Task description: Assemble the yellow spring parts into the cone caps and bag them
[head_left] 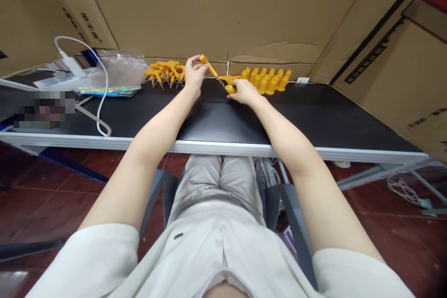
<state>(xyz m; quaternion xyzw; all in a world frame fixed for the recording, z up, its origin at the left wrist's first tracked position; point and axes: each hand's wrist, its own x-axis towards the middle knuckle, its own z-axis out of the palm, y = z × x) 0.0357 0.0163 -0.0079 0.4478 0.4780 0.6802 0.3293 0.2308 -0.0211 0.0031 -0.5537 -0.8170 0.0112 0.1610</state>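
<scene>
My left hand [194,73] is closed on one end of a yellow plastic piece [208,66], holding it tilted above the black table [314,111]. My right hand [243,91] pinches a second yellow piece [229,87] low on the table surface. A small metal spring links the two pieces between my hands. Left of my left hand lies a heap of yellow parts with springs [164,72]. To the right of my right hand stands a cluster of upright yellow caps [268,80].
A clear plastic bag [120,67] and a white charger with its cable [75,66] lie at the table's left. Cardboard boxes [209,4] wall in the back and right side. The table's silver front edge [216,148] runs above my lap.
</scene>
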